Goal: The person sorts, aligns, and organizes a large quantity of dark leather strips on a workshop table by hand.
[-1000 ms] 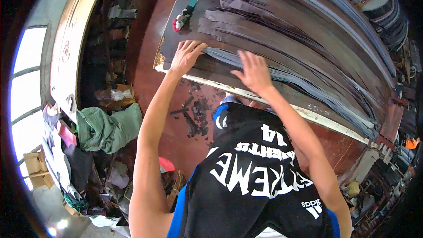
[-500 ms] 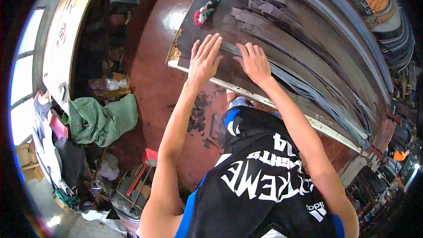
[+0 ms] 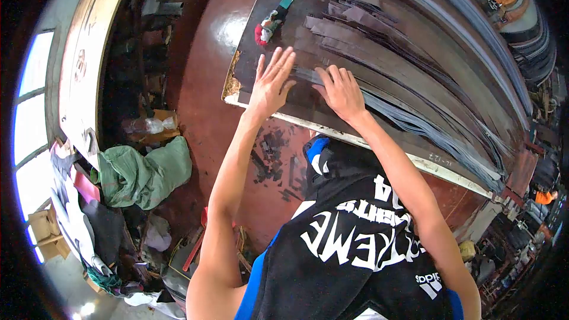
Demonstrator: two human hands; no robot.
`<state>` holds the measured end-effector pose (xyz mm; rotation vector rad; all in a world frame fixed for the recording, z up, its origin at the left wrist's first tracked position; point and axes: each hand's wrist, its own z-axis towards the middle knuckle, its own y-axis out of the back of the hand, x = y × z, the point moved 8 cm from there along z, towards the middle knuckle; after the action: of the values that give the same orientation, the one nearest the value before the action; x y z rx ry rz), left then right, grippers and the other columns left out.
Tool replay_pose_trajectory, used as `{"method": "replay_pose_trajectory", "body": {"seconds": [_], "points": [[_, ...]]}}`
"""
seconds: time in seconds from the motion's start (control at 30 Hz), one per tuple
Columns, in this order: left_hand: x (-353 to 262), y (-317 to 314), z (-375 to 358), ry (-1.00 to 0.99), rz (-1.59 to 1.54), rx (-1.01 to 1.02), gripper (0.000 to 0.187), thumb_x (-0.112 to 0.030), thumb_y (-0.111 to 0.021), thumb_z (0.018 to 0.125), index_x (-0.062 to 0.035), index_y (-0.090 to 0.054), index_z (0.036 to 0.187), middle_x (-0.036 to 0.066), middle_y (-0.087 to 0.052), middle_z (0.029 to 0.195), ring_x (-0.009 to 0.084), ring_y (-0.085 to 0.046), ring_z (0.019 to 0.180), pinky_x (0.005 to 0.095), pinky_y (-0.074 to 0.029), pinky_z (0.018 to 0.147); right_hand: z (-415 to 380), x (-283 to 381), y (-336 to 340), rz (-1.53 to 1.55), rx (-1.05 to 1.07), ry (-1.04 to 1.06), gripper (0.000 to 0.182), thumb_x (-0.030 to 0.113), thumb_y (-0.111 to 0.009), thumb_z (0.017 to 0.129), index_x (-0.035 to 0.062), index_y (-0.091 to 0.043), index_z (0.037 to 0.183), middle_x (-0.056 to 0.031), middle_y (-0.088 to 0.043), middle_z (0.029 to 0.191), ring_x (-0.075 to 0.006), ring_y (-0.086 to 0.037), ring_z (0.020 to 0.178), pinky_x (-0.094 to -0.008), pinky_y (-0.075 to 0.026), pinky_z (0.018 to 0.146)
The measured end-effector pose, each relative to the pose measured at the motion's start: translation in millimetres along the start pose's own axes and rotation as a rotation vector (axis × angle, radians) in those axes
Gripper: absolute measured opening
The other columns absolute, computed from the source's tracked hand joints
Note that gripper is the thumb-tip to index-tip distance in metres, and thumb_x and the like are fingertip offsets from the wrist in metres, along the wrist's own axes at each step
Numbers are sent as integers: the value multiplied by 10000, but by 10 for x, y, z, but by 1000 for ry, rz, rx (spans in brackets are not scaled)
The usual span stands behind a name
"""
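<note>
My left hand [image 3: 272, 85] is held over the near left part of the dark tabletop [image 3: 305, 98], fingers stretched out and thumb apart, with nothing held. It is by the left end of a bundle of thin grey strips [image 3: 394, 112]. My right hand [image 3: 344, 93] has its fingers bent down over that bundle close to the same end, thumb and fingertips closing on the strips. The bundle runs under the hand and away to the right along the near edge. Beyond my left hand lies a tool [image 3: 274, 24] with a teal flat end and a red-and-white wrapped grip.
Rows of dark brown strips [image 3: 367, 41] and a long grey strip stack [image 3: 456, 15] lie further across the table. Its left corner [image 3: 233, 86] is chipped. Black scraps [image 3: 269, 157] litter the red floor. A green sack [image 3: 145, 172] and clutter stand left.
My right hand's fingers have curled in from a more spread pose onto the strips. My left hand stays stretched out, its thumb a little wider. The view has shifted slightly.
</note>
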<state>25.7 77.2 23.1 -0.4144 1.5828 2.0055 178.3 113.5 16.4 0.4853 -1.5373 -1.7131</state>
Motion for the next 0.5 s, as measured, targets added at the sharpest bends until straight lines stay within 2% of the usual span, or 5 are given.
{"method": "replay_pose_trajectory", "body": {"seconds": [0.13,0.23,0.27,0.5], "points": [[16,-165,53,-97,121,43,677,-124,-706,840,-150,-454,1467,48,-475,1494,244,-354,1440,494,-198,1192,2,-6,-8,-16,-35,10,432,368,-631,911,75,-577,1225,-93,-536,1022,-255,-543,909,-374,-474,811],[33,-92,86,-113,67,-47,405,-152,-729,809,-132,-673,1209,12,-689,1174,220,-580,1194,450,-347,1084,-4,-15,-28,4,-5,12,423,371,-627,913,79,-577,1215,-94,-541,1032,-256,-548,913,-373,-474,811],[26,-62,97,-115,49,-94,321,-154,-741,792,-129,-708,1111,1,-707,1062,210,-607,1069,429,-385,1026,-3,-11,-30,8,-1,16,422,372,-628,913,79,-577,1213,-91,-541,1028,-255,-550,912,-372,-474,812],[13,-66,177,-128,30,7,373,-178,-748,781,-135,-670,1142,-1,-675,1044,196,-593,1074,430,-376,1007,-7,3,-29,4,6,29,402,359,-635,904,80,-570,1186,-75,-538,1008,-245,-548,905,-368,-473,812]]}}
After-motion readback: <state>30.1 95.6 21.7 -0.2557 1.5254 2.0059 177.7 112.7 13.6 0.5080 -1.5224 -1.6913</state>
